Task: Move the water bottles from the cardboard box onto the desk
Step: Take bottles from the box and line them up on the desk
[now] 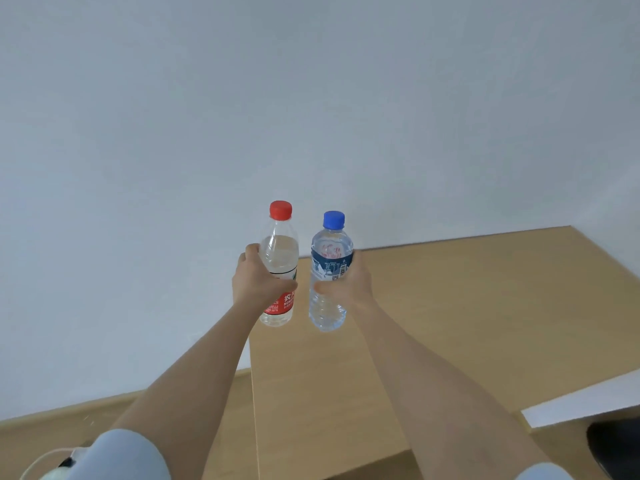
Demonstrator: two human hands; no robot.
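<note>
Gripping the red-capped bottle (280, 251) round its label with the left hand (256, 285), the blue-capped bottle (330, 258) likewise with the right hand (349, 289), both near upright above the tabletop (467, 306); likely heavy with water, thin-walled, squashy; best held mid-body, gently.

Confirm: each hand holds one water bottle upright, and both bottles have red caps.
Not both caps are red. The head view shows a red cap on the bottle in the left hand but a blue cap on the one in the right hand.
</note>
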